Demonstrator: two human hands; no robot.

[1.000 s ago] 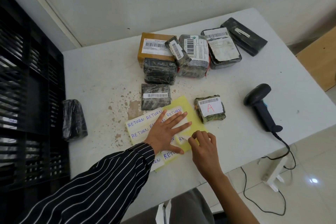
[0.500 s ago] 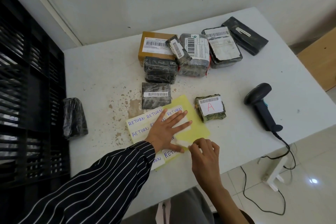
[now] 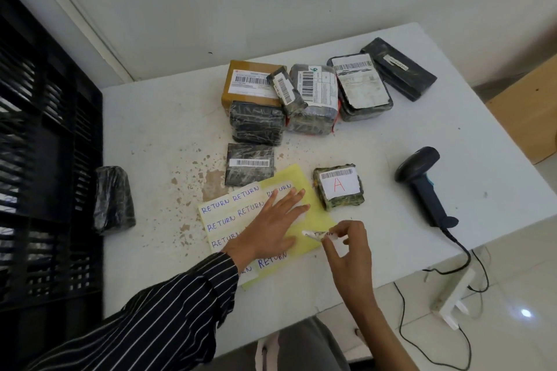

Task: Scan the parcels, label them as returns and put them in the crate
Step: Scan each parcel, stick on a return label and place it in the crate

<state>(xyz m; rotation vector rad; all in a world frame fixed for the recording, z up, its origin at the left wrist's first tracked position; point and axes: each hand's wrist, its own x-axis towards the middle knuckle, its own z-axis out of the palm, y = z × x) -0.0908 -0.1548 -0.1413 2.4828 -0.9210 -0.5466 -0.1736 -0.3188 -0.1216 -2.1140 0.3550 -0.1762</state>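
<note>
Pinched in right hand (image 3: 346,247): peeled label (image 3: 316,234), long axis 9-to-3. Pressed flat under left hand (image 3: 268,226), fingers straight: sheet (image 3: 316,217). At 12 o'clock from pinch, near: parcel A (image 3: 337,187), flat on table (image 3: 180,114); closer to right hand than left.

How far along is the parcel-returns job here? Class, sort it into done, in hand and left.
Done: nothing certain; the scanner lies unheld, and the parcels show no RETURN label. In hand: the right hand pinches a peeled RETURN sticker while the left hand presses the yellow sheet flat; the parcel marked A lies nearest. Left: labelling them all and loading the crate.
</note>
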